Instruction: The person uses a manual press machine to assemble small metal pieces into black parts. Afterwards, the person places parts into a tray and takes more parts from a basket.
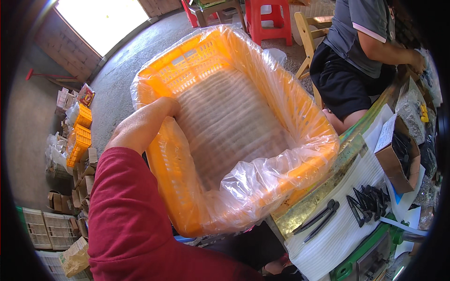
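Note:
In front of me stands an orange plastic crate [174,175], tilted in view and lined with a clear plastic bag [253,180] that hangs over its rim. A ribbed greyish-tan sheet [229,117], which looks like packing foam, covers the inside. My left hand [169,107] reaches over the crate's left wall, at the edge of this sheet. Its fingers are hidden from view, so whether they grip the sheet or the bag cannot be made out. My right hand is out of the picture.
Right of the crate, white foam [347,196] on a bench carries black pliers-like tools [318,220] and several black parts [368,203]. A cardboard box [398,154] stands beyond. Another person [356,61] sits at upper right near red stools [269,21]. Orange crates [78,140] line the left wall.

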`<control>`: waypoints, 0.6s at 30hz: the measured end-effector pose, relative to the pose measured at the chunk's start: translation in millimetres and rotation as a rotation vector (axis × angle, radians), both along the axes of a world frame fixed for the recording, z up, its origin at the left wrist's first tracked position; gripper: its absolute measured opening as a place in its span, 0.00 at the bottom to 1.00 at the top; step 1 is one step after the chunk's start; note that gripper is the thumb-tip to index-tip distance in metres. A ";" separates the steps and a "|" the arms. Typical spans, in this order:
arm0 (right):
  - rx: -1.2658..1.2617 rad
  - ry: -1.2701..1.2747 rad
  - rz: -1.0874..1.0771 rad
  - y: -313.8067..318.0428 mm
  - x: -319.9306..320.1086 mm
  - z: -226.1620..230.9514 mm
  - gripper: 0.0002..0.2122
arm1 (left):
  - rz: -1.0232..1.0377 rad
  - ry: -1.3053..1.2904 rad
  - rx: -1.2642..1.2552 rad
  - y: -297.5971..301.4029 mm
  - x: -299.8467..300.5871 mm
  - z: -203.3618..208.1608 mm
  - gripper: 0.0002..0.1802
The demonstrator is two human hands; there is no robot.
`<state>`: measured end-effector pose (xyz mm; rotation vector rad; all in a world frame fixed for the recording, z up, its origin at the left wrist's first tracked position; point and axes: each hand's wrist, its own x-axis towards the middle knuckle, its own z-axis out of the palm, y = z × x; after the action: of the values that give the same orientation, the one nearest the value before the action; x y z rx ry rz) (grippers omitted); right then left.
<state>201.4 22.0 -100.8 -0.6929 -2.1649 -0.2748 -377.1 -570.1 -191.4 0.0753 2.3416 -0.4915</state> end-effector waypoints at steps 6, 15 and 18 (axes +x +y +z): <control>0.046 -0.025 0.057 -3.2 -10.4 7.9 0.17 | -0.473 -0.241 -0.247 74.4 35.4 63.7 0.18; 0.010 -0.012 0.043 -4.8 -10.1 7.4 0.17 | -0.478 -0.137 -0.291 71.4 37.3 57.9 0.16; 0.055 -0.038 0.061 -7.5 -18.4 14.0 0.16 | -0.450 -0.103 -0.247 73.0 39.0 61.9 0.15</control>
<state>183.0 14.5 -86.8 -0.5938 -2.2021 -0.3165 -338.1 -497.1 -129.5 0.5050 2.1428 -0.9677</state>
